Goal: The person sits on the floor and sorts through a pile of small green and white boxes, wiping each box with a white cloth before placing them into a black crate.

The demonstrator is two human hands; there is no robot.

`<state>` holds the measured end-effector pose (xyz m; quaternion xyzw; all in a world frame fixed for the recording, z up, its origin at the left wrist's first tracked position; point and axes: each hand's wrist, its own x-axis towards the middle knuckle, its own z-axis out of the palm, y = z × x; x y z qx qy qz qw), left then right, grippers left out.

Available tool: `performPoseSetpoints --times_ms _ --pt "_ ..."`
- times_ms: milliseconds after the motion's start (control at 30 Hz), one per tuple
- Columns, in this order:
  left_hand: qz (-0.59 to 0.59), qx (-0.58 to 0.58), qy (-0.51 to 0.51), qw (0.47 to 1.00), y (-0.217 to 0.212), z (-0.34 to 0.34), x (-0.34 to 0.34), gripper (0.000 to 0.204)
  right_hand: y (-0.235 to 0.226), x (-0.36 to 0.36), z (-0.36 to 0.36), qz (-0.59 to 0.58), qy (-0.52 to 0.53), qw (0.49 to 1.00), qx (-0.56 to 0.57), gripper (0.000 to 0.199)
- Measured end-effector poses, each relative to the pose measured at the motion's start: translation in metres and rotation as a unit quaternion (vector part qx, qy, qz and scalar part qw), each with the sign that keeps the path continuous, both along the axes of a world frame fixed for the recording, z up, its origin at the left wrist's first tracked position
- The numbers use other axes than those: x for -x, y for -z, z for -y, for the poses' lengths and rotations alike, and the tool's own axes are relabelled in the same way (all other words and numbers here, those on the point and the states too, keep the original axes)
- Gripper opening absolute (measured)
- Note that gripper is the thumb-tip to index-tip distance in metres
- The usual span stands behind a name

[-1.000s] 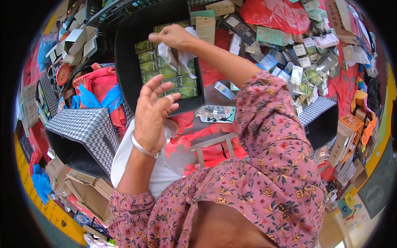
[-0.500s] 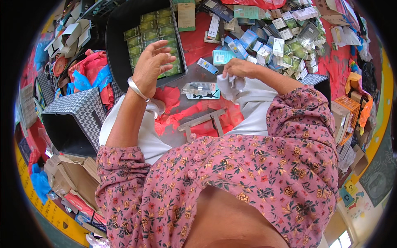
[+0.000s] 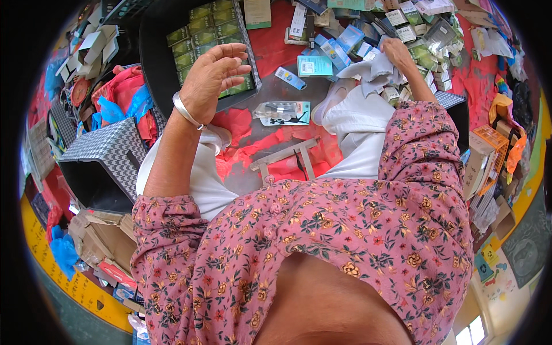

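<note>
White plastic wrappers [image 3: 368, 72] are clutched in the right hand [image 3: 397, 53] fingers; left hand [image 3: 210, 77] hovers with fingers spread, holding nothing.

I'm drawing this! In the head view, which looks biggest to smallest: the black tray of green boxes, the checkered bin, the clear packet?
1. Black tray of green boxes
2. Checkered black-and-white bin, looking almost as big, so it's a close call
3. Clear plastic packet, plainly smallest
</note>
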<state>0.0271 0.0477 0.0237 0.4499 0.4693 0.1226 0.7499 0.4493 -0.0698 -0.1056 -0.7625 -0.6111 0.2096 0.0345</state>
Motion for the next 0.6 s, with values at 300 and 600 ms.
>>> performPoseSetpoints --times_ms 300,600 --pt "-0.011 0.008 0.036 0.999 0.003 0.003 -0.015 0.031 -0.004 0.045 -0.023 0.053 0.001 0.994 0.100 0.033" --pt "-0.022 0.015 0.073 0.997 -0.004 0.001 -0.015 0.028 0.064 0.100 0.003 -0.016 -0.098 0.954 0.283 0.022"
